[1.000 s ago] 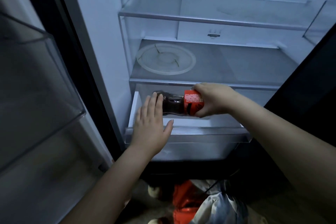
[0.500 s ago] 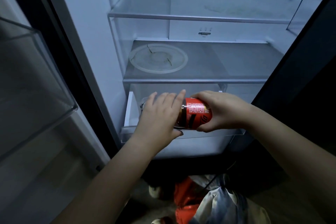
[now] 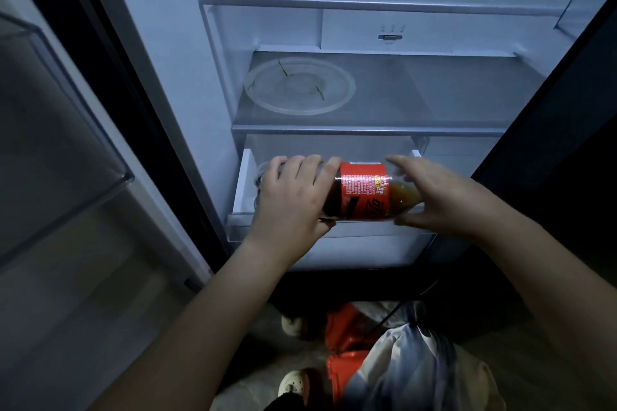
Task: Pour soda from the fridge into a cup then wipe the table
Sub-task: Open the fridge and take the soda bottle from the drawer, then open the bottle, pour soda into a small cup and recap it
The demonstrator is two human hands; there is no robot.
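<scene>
**At the open fridge: bottle in hand, nothing poured**

Over the pulled-out bottom drawer [image 3: 242, 183] of the fridge [image 3: 173, 77], the soda bottle [image 3: 364, 190] lay on its side in the person's two hands, below the lowest shelf [image 3: 434, 93]. Whether it touched the drawer's front lip could not be told.

Hands. The left hand [image 3: 293, 200] gripped the bottle's left portion, with fingers curled over the top and the thumb underneath. The right hand [image 3: 444, 200] bracketed the right end, fingers fairly straight above and thumb below. Whether it gripped or only steadied could not be told.

Progress, as judged. Only the fetching step was under way: the door stood open and the bottle was in hand, not carried off. No cup, table or cloth was in view. Carrying, uncapping, pouring and wiping all remained, and probably shutting the drawer and door.

Orientation. The long axis ran left to right across the view, near level and roughly parallel to the drawer front. The red label sat right of centre. Past it the body tapered toward the right hand, so the neck likely pointed right. The cap was hidden. Amber, foamy liquid showed at that end, and the far left looked clear. It would need turning upright before opening.

Also noted: a round clear plate [image 3: 300, 87] on the shelf.
</scene>
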